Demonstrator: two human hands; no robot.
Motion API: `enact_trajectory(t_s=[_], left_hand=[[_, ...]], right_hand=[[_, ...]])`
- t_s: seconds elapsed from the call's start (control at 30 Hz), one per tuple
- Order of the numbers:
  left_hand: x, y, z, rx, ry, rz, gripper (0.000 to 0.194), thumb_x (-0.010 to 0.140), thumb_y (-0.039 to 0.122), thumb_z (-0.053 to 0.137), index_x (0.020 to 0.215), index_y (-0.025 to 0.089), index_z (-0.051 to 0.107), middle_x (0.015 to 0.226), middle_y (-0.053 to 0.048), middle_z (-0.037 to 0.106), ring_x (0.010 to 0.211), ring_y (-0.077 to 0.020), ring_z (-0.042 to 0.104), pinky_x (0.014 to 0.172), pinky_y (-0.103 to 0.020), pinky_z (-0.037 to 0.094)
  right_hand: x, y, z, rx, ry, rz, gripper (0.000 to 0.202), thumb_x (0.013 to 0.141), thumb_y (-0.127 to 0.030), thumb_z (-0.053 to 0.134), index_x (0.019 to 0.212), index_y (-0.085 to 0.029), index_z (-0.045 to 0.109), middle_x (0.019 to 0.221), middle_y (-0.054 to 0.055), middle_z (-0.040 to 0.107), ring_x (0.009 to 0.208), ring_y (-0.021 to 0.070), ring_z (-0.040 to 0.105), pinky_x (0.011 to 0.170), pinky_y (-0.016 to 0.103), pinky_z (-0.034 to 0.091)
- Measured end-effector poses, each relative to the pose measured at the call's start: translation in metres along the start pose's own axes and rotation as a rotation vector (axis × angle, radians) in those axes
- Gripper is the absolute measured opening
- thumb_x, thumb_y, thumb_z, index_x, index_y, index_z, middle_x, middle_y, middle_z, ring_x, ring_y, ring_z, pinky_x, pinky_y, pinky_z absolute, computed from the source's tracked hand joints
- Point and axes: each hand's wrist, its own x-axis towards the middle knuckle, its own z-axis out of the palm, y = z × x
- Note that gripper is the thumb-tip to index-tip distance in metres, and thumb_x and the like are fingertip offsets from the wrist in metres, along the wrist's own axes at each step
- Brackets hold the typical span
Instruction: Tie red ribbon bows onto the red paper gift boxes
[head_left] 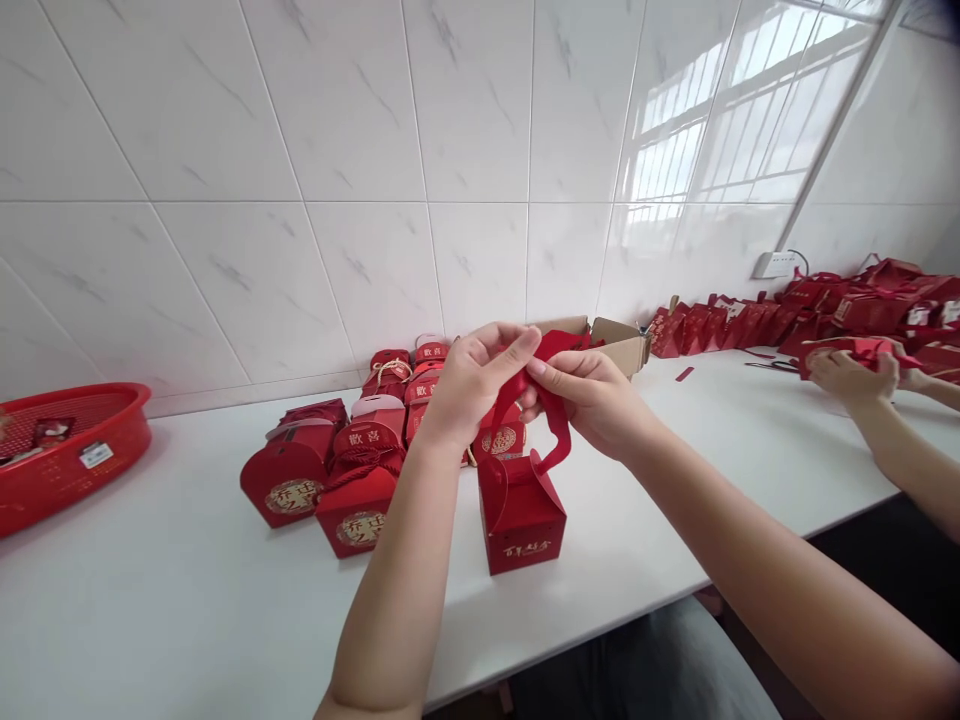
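Observation:
A small red gift box [523, 515] with gold lettering stands upright on the white table in front of me. A red ribbon [556, 418] rises from its top to my fingers. Above the box, my left hand [491, 375] pinches the ribbon between thumb and fingers. My right hand [585, 390] is close beside it, its thumb and fingers also closed on the ribbon. The two hands nearly touch. Part of the ribbon between them is hidden by my fingers.
Several red boxes [360, 495] are grouped left of my hands. A red plastic basket [112, 430] sits at far left, an open cardboard box [622, 345] behind my hands. At right, another person's hand [855, 375] holds a red box near piled red boxes [877, 305].

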Motion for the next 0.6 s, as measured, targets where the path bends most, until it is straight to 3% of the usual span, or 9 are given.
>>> enact_trajectory(t_s=[0.1,0.27,0.4,0.5,0.6], left_hand=[[-0.001,-0.001,-0.005,0.119,0.001,0.025,0.024,0.071,0.039,0.072,0.074,0.015,0.066,0.053,0.002,0.058,0.046,-0.0102,0.057,0.047,-0.025,0.050],[-0.004,-0.007,-0.010,0.316,0.206,0.128,0.024,0.073,0.040,0.070,0.074,0.016,0.073,0.063,-0.003,0.067,0.062,-0.0159,0.064,0.057,-0.028,0.053],[-0.004,-0.014,-0.008,0.545,0.379,0.387,0.019,0.075,0.037,0.068,0.080,0.020,0.074,0.080,-0.004,0.070,0.078,-0.0167,0.065,0.069,-0.029,0.053],[-0.011,-0.019,-0.007,0.715,0.360,0.608,0.010,0.075,0.032,0.070,0.079,0.024,0.074,0.086,-0.004,0.067,0.087,-0.0160,0.062,0.079,-0.031,0.051],[-0.023,-0.024,-0.008,0.809,0.269,0.649,0.013,0.071,0.034,0.073,0.080,0.025,0.074,0.090,-0.005,0.064,0.095,-0.0176,0.058,0.088,-0.034,0.047]], right_hand=[[0.000,0.001,-0.003,0.043,0.035,0.039,0.027,0.078,-0.040,0.067,0.070,-0.015,0.066,0.069,0.003,0.068,0.061,0.0119,0.064,0.057,0.024,0.050],[-0.003,0.000,-0.003,0.009,0.051,0.093,0.031,0.078,-0.043,0.067,0.067,-0.014,0.064,0.071,0.006,0.069,0.063,0.0136,0.064,0.054,0.024,0.047],[-0.005,0.001,-0.002,0.112,0.060,0.122,0.027,0.080,-0.040,0.065,0.071,-0.015,0.064,0.070,0.004,0.067,0.064,0.0130,0.062,0.059,0.025,0.047],[-0.005,0.003,-0.006,0.278,0.029,0.133,0.021,0.083,-0.039,0.062,0.083,-0.018,0.066,0.074,0.001,0.065,0.064,0.0103,0.059,0.064,0.025,0.047],[-0.005,0.004,-0.013,0.324,0.010,0.164,0.019,0.082,-0.037,0.063,0.086,-0.019,0.067,0.072,0.000,0.062,0.064,0.0093,0.056,0.065,0.024,0.046]])
